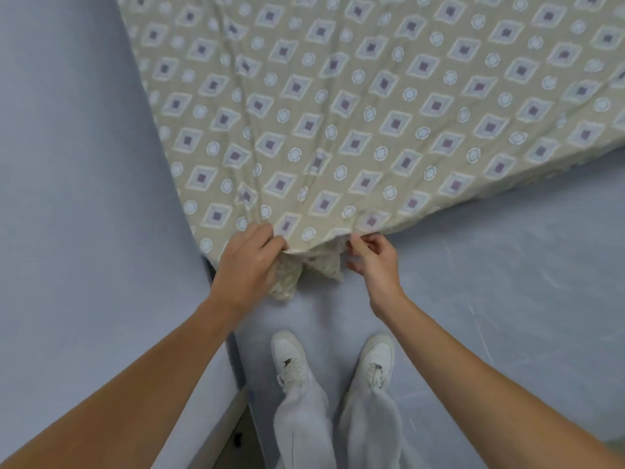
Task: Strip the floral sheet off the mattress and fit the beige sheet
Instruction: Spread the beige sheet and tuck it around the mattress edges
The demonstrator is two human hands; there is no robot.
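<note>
White shoes (333, 360) stand on the floor at the near corner of the bed. Just beyond, the left hand (248, 262) bunches the corner of the patterned sheet (355, 106) while the right hand (370, 253) pinches its hem. The sheet spreads far across the mattress: light, soft, wrinkling easily, best gathered by its corners.

Both arms are bare from the lower edge of the picture up to the left hand (248, 262) and the right hand (373, 257); no sleeves, watch or rings are visible. The person wears loose, pale grey trousers (301, 431) of soft fabric, wide at the ankles. The shoes (289, 358) are white sneakers with white laces, and the toes look a little worn.
</note>
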